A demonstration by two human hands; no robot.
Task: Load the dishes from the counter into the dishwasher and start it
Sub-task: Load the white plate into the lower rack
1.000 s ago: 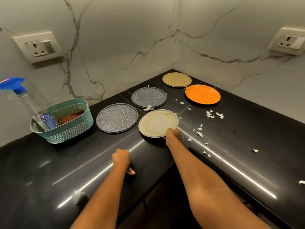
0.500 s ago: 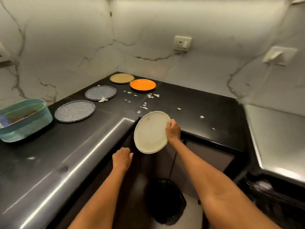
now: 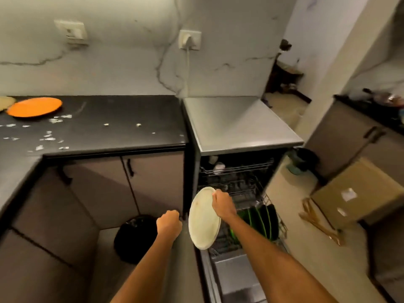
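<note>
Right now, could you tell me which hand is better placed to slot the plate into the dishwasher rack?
The right hand: its grip already holds the cream plate on edge over the pulled-out lower rack. The left hand is a closed, empty fist beside it.

At the left edge of the frame a tan plate (image 3: 4,102) on the worktop (image 3: 113,119) is mostly cut off. The white plate (image 3: 204,217) hides part of the dishwasher rack (image 3: 251,200), whose contents are blurred. Dark plates (image 3: 262,221) there are too smeared to count.
</note>
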